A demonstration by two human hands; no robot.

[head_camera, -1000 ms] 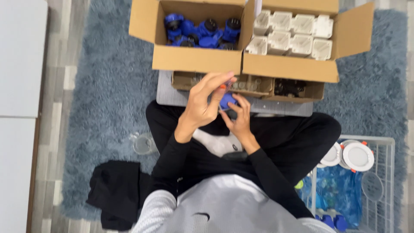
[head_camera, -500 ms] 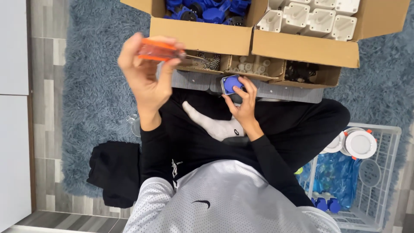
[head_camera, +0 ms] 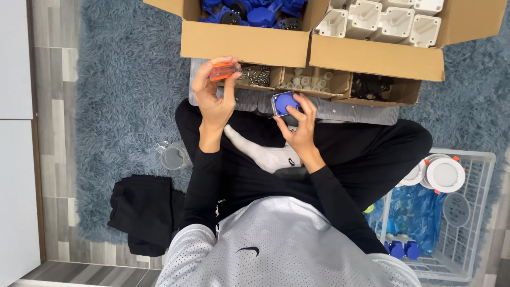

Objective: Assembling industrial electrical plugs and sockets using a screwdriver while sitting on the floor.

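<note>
Left grip (head_camera: pixel 215 93) pinches orange piece (head_camera: pixel 222 71); right grip (head_camera: pixel 299 125) holds blue part (head_camera: pixel 284 103); shaggy blue rug (head_camera: pixel 122 95), wood floor (head_camera: pixel 53 159).

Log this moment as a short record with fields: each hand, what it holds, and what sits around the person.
left hand: raised, fingers pinching a small orange piece
right hand: holds a blue square part over the lap
boxes ahead: cardboard box of blue parts; cardboard box of white parts
low trays: screws, small white bits, black bits
right side: white wire basket with round white discs
left side: clear cup, black cloth
floor: grey-blue shag rug
</note>
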